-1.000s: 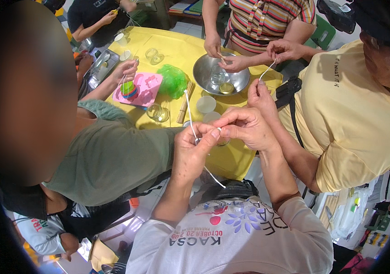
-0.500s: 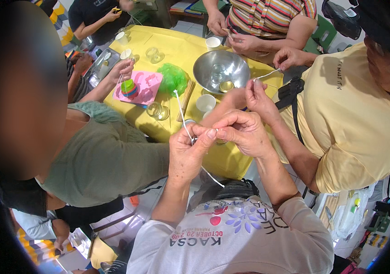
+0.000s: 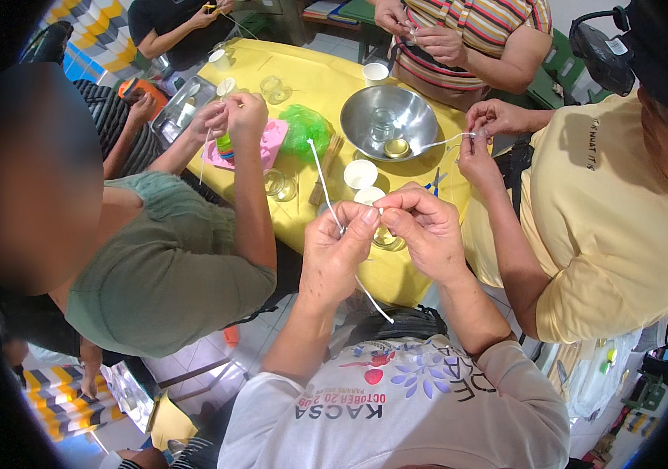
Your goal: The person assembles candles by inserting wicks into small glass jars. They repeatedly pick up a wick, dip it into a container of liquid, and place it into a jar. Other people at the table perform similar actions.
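A white cord (image 3: 320, 172) runs through my closed fingers above the near side of the table. My left hand (image 3: 338, 246) grips it between thumb and fingers; one end slants up past the knuckles and the other hangs below the palm. My right hand (image 3: 426, 234) pinches a small white bit of cord against the left fingertips. Whether a knot or loop is there is too small to tell. Just beyond the hands are a glass jar (image 3: 387, 239) and a white paper cup (image 3: 360, 174), with a second cup partly hidden behind my fingers.
On the yellow-covered table (image 3: 295, 66) are a steel bowl (image 3: 356, 125), blue-handled scissors (image 3: 436, 183), a green plastic bag (image 3: 307, 131) and a pink mould (image 3: 273, 139). Co-workers sit close: a green sleeve (image 3: 177, 289) at left, a yellow shirt (image 3: 600, 211) at right, both handling cords.
The left neighbour's arm has drawn back from beyond my hands and is now raised at left. Blue-handled scissors have come into sight. My hands keep the same pinch on the cord.
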